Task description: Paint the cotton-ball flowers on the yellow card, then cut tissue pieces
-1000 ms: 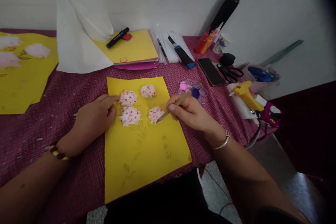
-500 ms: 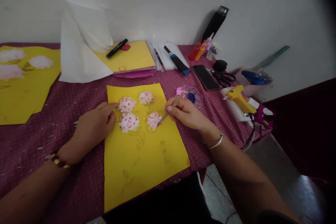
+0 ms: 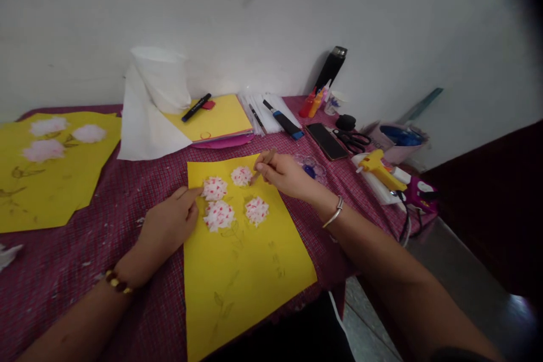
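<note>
Brush (image 3: 255, 177) moved from lower-right to upper-right flower (image 3: 241, 176); right hand (image 3: 285, 176) pinching it, left hand (image 3: 169, 223) spread.

**Bimanual posture, head view**

The bare left forearm (image 3: 80, 319) is directed inward from the lower left, and the left wrist (image 3: 130, 267) is held nearly straight. The bare left hand (image 3: 169, 223) is lowered palm down, with the index finger (image 3: 193, 195) extended and the thumb bent beneath it. The bare right forearm (image 3: 386, 257) is angled in from the lower right. In the bare right hand (image 3: 288, 174), the thumb and fingers are brought together in a pinch.
</note>
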